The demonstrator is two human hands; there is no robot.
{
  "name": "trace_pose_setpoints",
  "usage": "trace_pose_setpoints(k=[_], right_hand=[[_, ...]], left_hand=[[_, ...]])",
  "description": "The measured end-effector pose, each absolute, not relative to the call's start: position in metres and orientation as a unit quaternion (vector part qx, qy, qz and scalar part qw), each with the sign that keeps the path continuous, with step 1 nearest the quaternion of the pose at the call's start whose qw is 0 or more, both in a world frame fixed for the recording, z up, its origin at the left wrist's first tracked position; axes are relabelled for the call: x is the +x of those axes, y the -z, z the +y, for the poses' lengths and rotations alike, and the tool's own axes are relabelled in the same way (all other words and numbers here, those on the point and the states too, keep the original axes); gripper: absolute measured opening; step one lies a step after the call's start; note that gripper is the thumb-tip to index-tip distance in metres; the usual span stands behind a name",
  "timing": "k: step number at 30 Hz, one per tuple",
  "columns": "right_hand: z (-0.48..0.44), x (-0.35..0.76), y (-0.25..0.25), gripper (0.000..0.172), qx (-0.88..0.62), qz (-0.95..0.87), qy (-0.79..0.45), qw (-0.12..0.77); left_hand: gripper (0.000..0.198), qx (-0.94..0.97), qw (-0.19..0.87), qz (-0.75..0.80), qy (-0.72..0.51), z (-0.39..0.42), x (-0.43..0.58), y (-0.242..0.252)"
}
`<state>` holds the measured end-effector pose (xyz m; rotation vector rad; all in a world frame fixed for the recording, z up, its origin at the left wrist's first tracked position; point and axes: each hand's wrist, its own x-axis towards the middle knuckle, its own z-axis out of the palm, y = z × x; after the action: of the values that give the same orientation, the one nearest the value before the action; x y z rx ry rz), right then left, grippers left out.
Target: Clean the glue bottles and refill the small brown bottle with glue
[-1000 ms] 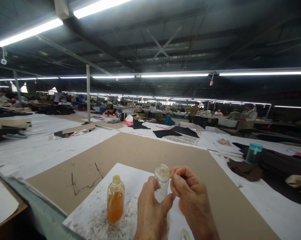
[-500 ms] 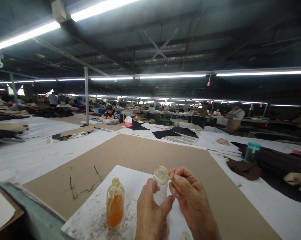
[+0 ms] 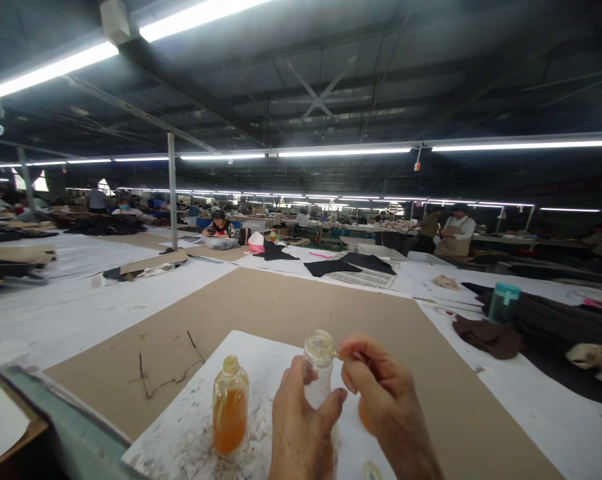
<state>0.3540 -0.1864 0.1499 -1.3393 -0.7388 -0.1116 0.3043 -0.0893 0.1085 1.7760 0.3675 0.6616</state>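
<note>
My left hand (image 3: 301,427) is wrapped round a small clear plastic bottle (image 3: 317,365) and holds it upright over a stained white sheet (image 3: 201,413). My right hand (image 3: 381,393) pinches at the rim of the bottle's open mouth; what is between its fingertips is too small to name. A second bottle (image 3: 230,407), half full of orange liquid, stands on the sheet just left of my hands. A small round cap or ring (image 3: 373,472) lies on the sheet at the bottom edge.
The sheet lies on brown cardboard (image 3: 291,300) on a long white-covered table. A thin wire (image 3: 165,370) lies left of the sheet. A teal-lidded cup (image 3: 505,303) and dark cloth (image 3: 488,337) sit at right. Other people work at far tables.
The view has shifted slightly. My right fingertips have stayed pinching at the bottle's rim while my left hand keeps its hold; the orange bottle has not moved.
</note>
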Motion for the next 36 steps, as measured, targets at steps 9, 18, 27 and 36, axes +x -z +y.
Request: trace_pose_setpoints(k=[9, 18, 27, 36], right_hand=[[-0.194, 0.351, -0.166, 0.014, -0.666, -0.374, 0.094, 0.639], [-0.196, 0.35, -0.173, 0.007, -0.631, -0.377, -0.033, 0.677], [-0.187, 0.355, -0.17, 0.01, -0.648, -0.443, 0.07, 0.615], [-0.193, 0.359, -0.165, 0.006, -0.726, -0.41, 0.192, 0.517]], left_hand=[[0.026, 0.762, 0.569, 0.152, -0.269, -0.091, 0.303, -0.114], [0.026, 0.744, 0.593, 0.135, -0.278, -0.089, 0.304, -0.108], [0.027, 0.745, 0.588, 0.143, -0.28, -0.09, 0.305, -0.109], [0.029, 0.748, 0.585, 0.144, -0.277, -0.09, 0.303, -0.113]])
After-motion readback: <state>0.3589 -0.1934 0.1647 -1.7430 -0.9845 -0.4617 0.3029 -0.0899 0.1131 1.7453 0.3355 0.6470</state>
